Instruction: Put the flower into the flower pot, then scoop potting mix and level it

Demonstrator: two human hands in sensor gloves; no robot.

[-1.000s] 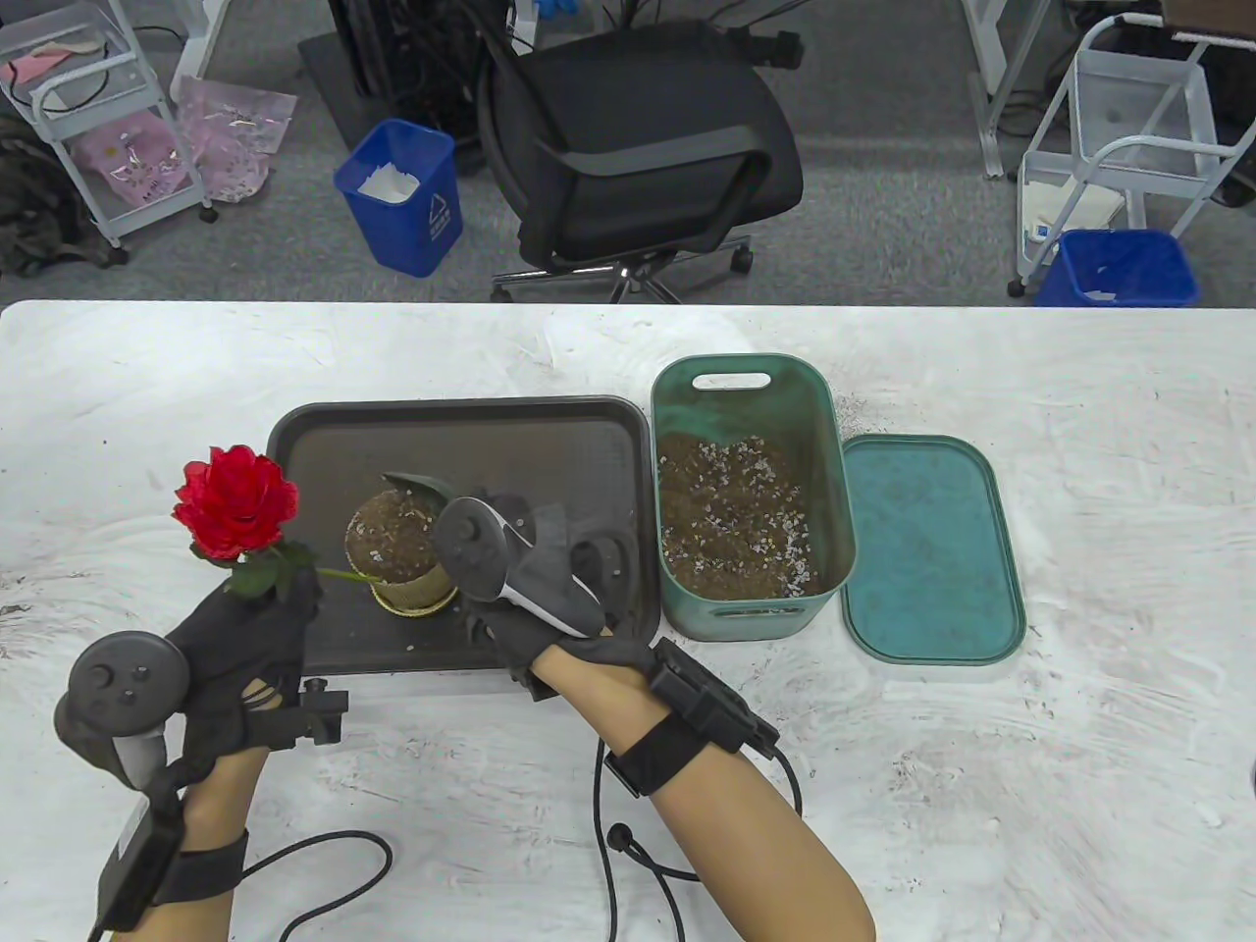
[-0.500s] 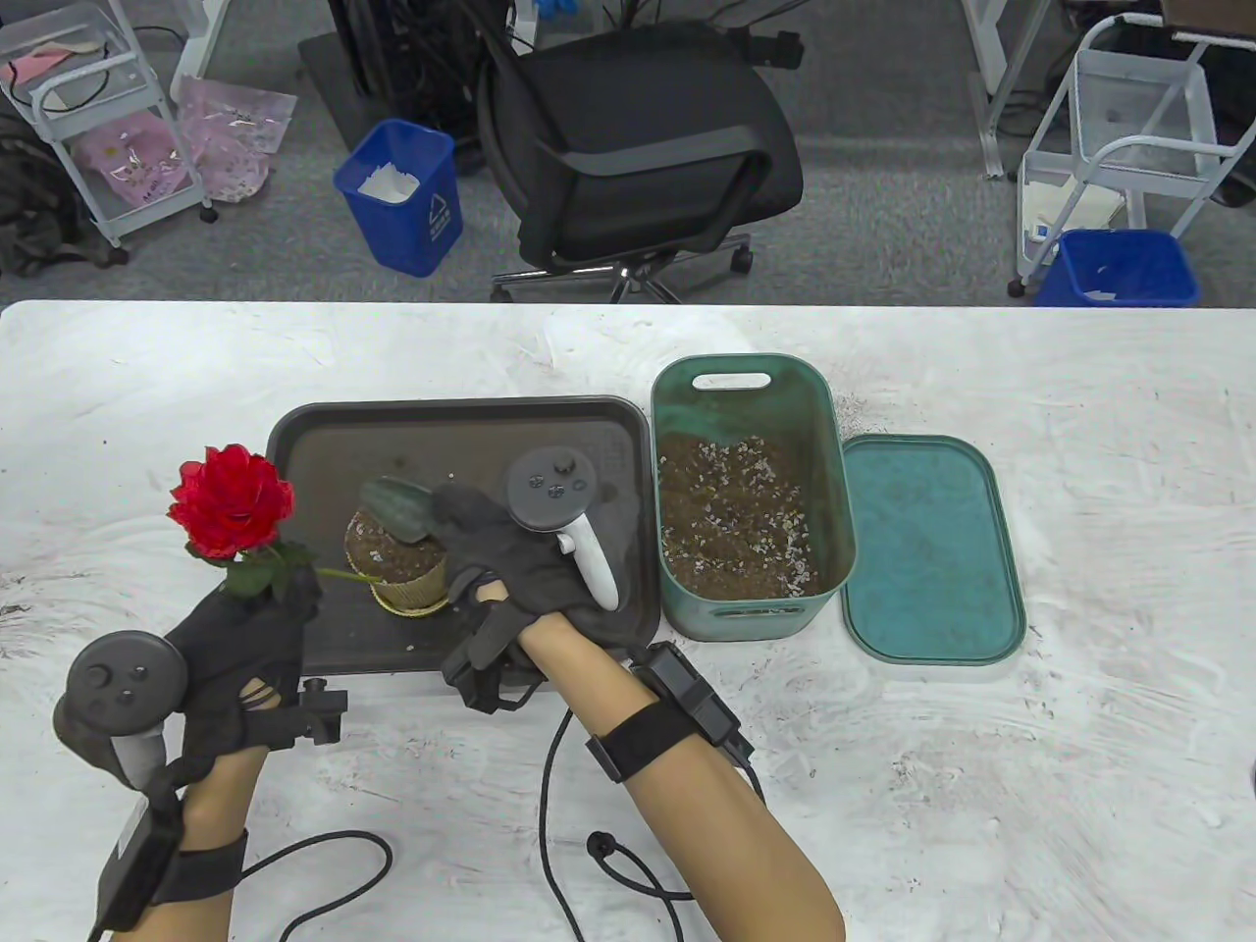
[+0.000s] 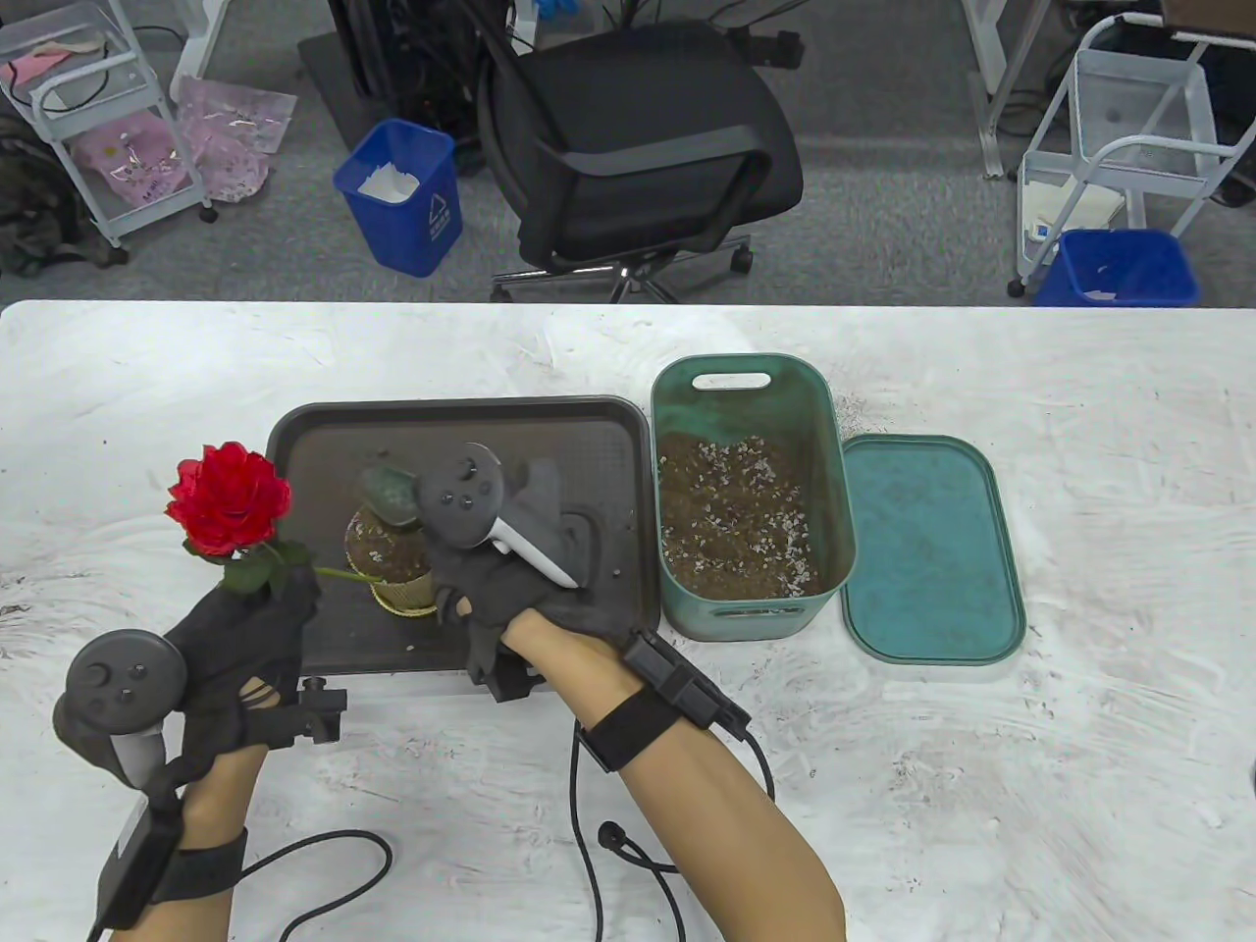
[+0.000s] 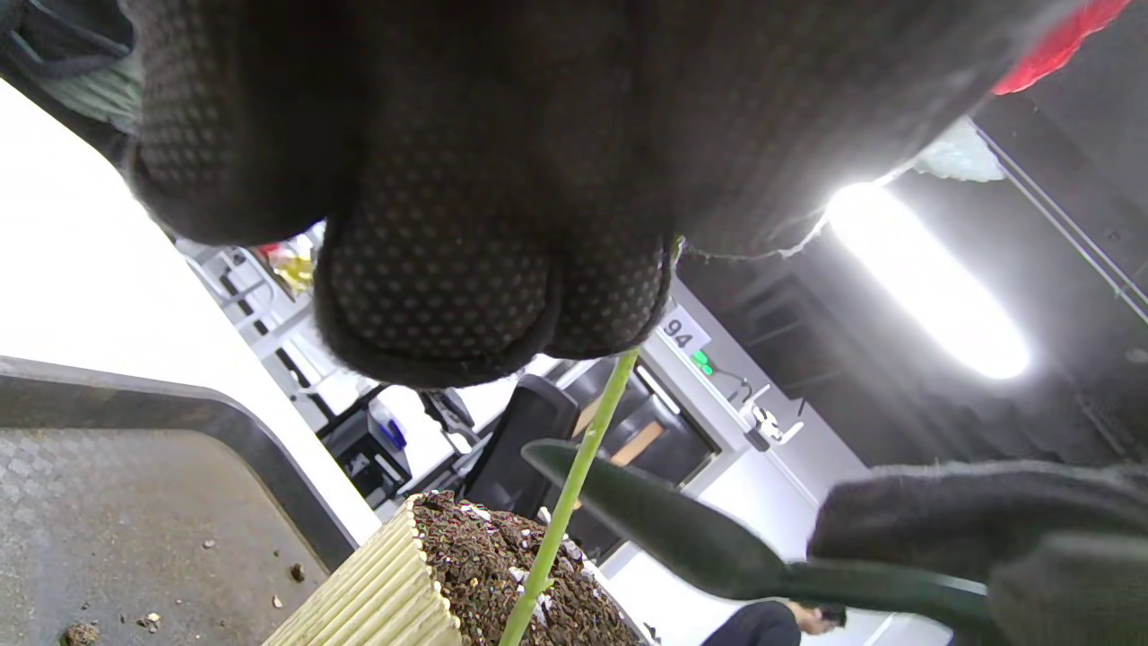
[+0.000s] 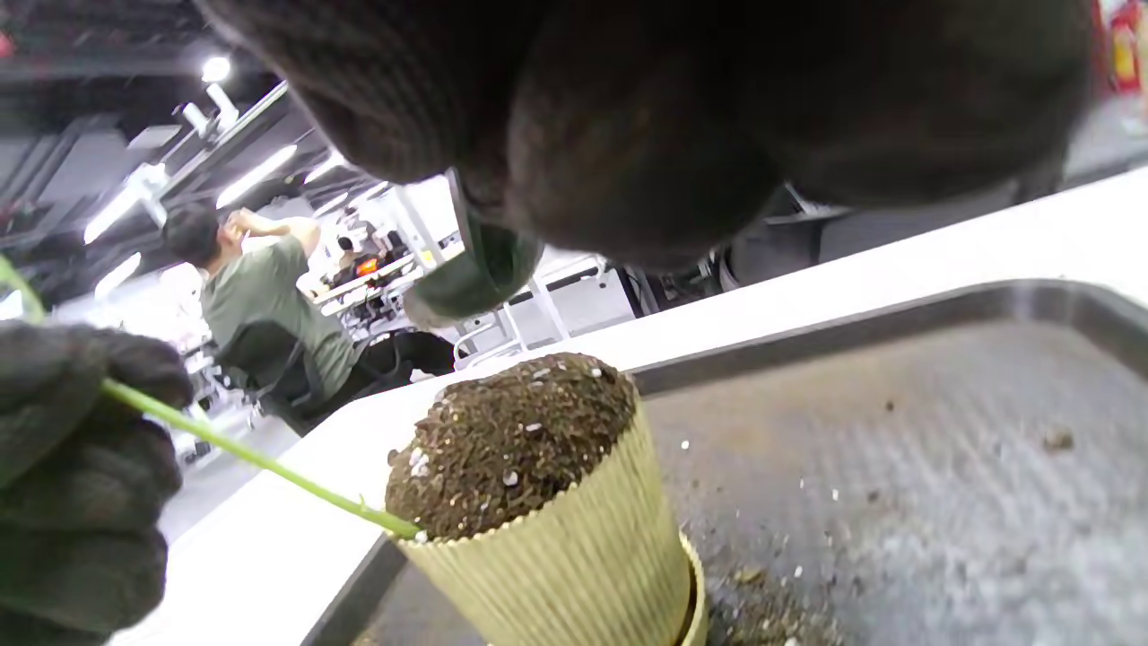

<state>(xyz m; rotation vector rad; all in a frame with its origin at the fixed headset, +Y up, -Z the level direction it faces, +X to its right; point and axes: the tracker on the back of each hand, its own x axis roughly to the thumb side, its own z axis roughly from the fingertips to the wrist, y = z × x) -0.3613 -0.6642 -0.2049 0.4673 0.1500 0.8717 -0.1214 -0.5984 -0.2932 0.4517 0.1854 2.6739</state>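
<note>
A red rose [image 3: 228, 498] leans out to the left of the ribbed yellow flower pot [image 3: 392, 579], its green stem [image 5: 242, 453] stuck into the heaped potting mix [image 5: 511, 440]. My left hand [image 3: 263, 594] grips the stem just below the bloom. My right hand [image 3: 466, 564] holds a green trowel [image 3: 391, 494], whose blade hangs over the pot's far rim. In the left wrist view the trowel blade [image 4: 664, 529] sits just above the soil beside the stem [image 4: 574, 484]. The tracker hides my right hand's fingers from above.
The pot stands on a dark tray [image 3: 471, 422]. Right of it is a green bin [image 3: 829, 471] of potting mix, and its lid [image 3: 927, 549] lies flat further right. Cables trail off the table's near edge. Behind the table stands an office chair [image 3: 638, 147].
My right hand has shifted left and turned, which brings the trowel blade back over the pot's far rim. The left hand and the rose have hardly moved.
</note>
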